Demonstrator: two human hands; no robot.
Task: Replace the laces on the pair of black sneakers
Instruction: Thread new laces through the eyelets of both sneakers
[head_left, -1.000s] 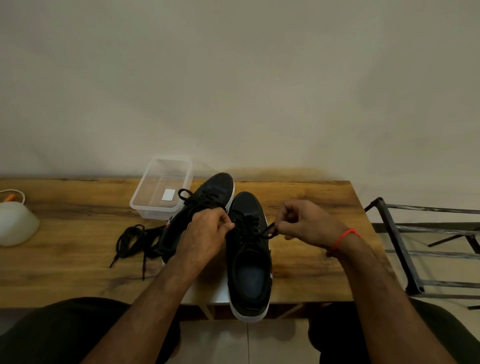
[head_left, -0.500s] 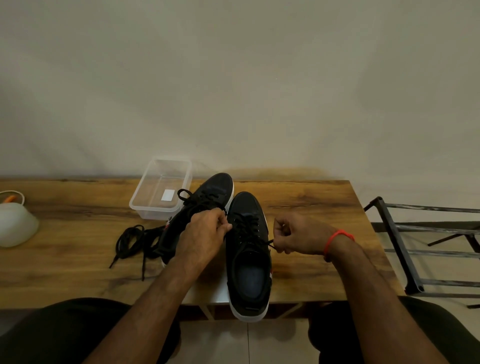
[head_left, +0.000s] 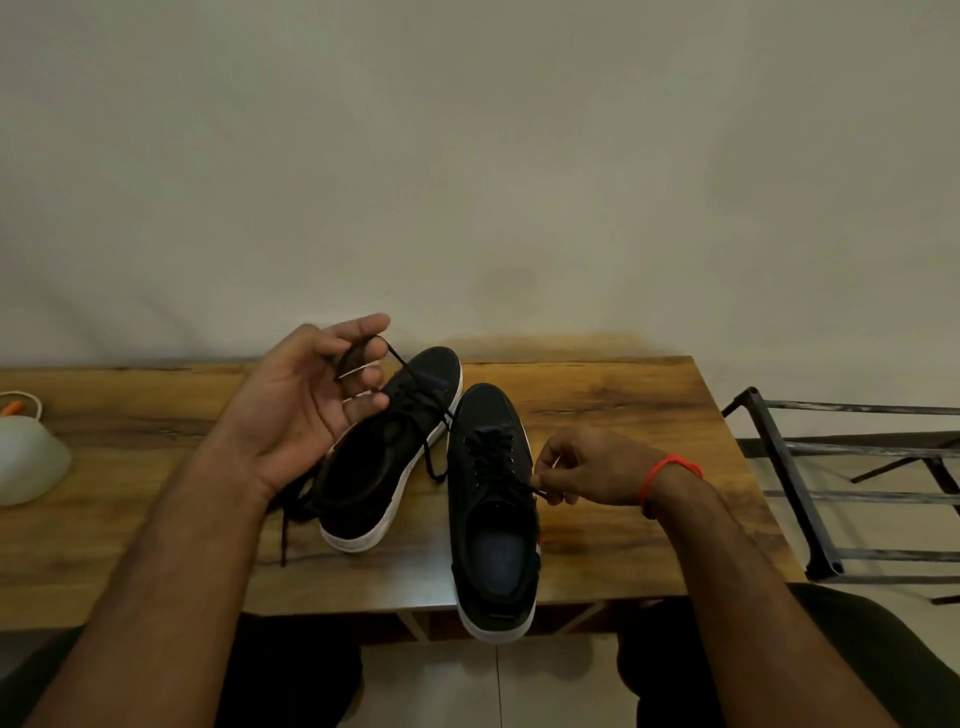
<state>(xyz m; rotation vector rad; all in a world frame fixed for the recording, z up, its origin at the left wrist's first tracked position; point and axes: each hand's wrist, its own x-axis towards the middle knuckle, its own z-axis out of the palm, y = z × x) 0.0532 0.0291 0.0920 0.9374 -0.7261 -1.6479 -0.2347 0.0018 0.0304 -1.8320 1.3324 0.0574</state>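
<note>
We are lacing the right sneaker (head_left: 493, 499), left hand (head_left: 306, 405) and right hand (head_left: 587, 467) each pinching a lace (head_left: 415, 400) end; next, thread the following eyelet.

The left hand (head_left: 306, 400) is lifted, palm up, fingers (head_left: 363, 332) curled round a lace (head_left: 415, 384). The right hand (head_left: 592, 467) is low, pinching the lace's other end.

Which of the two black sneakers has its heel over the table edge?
The right sneaker, beside the right hand; the left sneaker lies wholly on the table.
</note>
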